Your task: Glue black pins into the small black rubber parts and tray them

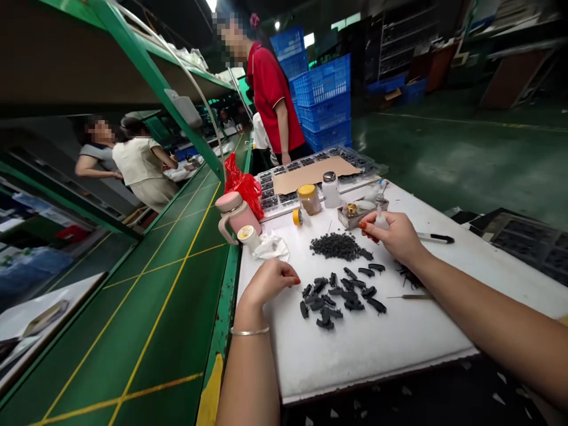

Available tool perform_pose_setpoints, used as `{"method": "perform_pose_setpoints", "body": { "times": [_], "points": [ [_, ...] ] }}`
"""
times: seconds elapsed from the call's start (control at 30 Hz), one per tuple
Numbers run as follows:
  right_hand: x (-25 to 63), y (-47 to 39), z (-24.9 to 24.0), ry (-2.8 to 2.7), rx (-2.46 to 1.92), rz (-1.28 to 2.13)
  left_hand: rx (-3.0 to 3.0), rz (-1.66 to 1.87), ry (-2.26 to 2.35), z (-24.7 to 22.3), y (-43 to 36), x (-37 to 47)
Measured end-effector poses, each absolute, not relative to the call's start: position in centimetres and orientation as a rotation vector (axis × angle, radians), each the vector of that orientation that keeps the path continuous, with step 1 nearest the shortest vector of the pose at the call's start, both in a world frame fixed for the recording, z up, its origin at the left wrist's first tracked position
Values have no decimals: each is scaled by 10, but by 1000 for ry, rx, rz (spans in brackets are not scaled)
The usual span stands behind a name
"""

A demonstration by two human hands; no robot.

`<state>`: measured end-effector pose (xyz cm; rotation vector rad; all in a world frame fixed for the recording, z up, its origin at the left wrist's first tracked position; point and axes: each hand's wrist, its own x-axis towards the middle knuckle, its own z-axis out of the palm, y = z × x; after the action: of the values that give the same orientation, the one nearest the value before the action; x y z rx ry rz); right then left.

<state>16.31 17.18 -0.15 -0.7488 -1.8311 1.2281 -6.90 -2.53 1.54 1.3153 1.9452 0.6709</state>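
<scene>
Right hand (396, 236) holds bottle (381, 221), apparently upright, nozzle up.

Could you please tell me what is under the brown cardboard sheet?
The cardboard sheet lies on a compartmented tray; dark parts show in compartments around it. What the sheet covers cannot be seen.

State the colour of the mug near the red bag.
Pink mug, seen in the head view.

On the person's left wrist there is a thin silver-coloured bangle (249, 332), the left hand (271, 280) and the right hand (396, 236) have orange-red nail polish, and both forearms are without any sleeve.
</scene>
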Motion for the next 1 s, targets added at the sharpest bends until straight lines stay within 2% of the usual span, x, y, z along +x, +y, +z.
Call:
{"method": "perform_pose_setpoints", "body": {
  "times": [0.17,0.33,0.53,0.77,1.0],
  "points": [
    [168,175,-1,-1818,-787,1244,1414,539,1987,16,-25,-61],
    [170,170,5,-1981,-907,1088,1467,407,2048,19,-24,-45],
    [166,177,-9,-2054,-1042,1063,1486,364,2116,18,-27,-37],
    [166,186,-22,-2111,-1044,1065,1370,649,2111,16,-32,-46],
    [167,172,-8,-2178,-905,1151,1184,1003,1934,9,-19,-38]
  ]
}}
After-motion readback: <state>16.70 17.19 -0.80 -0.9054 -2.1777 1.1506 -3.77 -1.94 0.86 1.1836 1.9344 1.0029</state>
